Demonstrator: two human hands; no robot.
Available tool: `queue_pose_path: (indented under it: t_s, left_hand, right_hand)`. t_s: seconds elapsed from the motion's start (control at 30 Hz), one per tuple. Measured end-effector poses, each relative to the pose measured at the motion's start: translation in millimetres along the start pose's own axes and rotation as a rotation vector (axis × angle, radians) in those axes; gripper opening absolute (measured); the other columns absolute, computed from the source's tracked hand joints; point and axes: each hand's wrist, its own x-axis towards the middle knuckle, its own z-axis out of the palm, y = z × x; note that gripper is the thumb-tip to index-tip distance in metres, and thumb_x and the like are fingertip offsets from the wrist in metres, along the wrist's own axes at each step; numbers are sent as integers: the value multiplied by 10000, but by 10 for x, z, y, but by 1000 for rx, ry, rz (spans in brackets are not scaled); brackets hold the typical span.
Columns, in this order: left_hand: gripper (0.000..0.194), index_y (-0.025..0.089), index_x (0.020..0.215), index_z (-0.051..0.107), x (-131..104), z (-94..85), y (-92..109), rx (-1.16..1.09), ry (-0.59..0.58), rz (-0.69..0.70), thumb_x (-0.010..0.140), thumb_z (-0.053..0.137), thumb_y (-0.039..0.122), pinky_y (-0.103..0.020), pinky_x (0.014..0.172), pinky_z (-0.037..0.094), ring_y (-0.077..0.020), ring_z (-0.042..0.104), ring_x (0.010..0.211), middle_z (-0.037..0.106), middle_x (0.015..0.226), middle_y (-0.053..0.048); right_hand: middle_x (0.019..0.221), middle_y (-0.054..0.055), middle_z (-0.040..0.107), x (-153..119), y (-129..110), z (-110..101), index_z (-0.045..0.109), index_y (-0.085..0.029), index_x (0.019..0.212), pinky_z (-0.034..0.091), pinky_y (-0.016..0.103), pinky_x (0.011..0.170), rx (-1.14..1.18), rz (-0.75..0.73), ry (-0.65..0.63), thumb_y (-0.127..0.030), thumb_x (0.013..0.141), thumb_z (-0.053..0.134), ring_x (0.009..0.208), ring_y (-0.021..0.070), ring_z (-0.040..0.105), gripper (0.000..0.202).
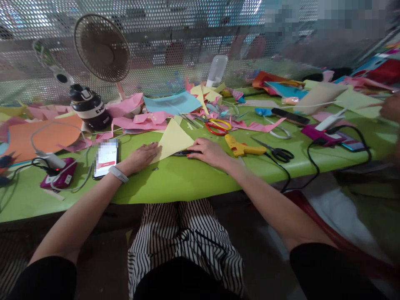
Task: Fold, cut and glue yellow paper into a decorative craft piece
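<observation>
A pale yellow sheet of paper, folded into a triangle (175,137), lies on the green table (175,181) in front of me. My left hand (143,157) rests flat on its left corner, fingers stretched out. At the right corner my right hand (208,152) has its fingers closed together near a dark, slim tool (181,153) that lies along the paper's lower edge. Whether the fingers grip the tool or only the paper is hard to make out.
Yellow glue gun (246,148) and black scissors (281,154) lie to the right, red-yellow scissors (218,127) behind. A phone (106,158), power strip (64,175), black bottle (89,109) and fan (102,48) stand left. Paper scraps line the back; another person's hand (390,109) shows far right.
</observation>
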Motion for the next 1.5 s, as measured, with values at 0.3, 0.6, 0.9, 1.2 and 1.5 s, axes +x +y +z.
queue_pose_path:
  t_s: [0.3,0.6,0.9,1.2,1.5]
  left_hand:
    - [563,139,1571,347,-5,-8,-1,-11,-5,0,1067,215,353,-422,1251,217,-233,280,1533,297,1651,-136]
    - [538,136,1568,340,-17,-19,31,-6,-2,14,1073,230,316,-423,1244,237,-224,281,1534,302,1649,-147]
    - [534,148,1565,355,-17,-6,46,-23,-5,4,1070,248,317,-436,1241,233,-243,279,1534,291,1651,-142]
    - [533,148,1560,363,-18,-28,78,-35,-23,-8,1070,244,319,-438,1240,232,-246,276,1535,286,1653,-141]
    - [529,147,1558,368,-5,-60,77,-65,-32,-6,1075,250,327,-406,1246,222,-231,280,1534,308,1651,-130]
  right_hand:
    - [1042,96,708,49,-127,-6,784,-232,1132,480,355,788,-4,9,-15,-317,896,729,930,244,643,257]
    - [1049,93,709,27,-179,13,786,-256,1136,484,356,796,9,-2,-25,-344,906,714,936,245,648,257]
    - [1032,98,715,48,-211,67,788,-242,1123,483,365,790,1,-41,-14,-353,906,709,915,253,649,256]
    - [1020,102,702,56,-244,104,790,-243,1124,478,375,813,8,-88,-6,-375,918,690,923,256,634,264]
    - [995,100,690,73,-336,92,789,-224,1123,463,363,799,5,-102,-28,-358,907,709,899,247,620,267]
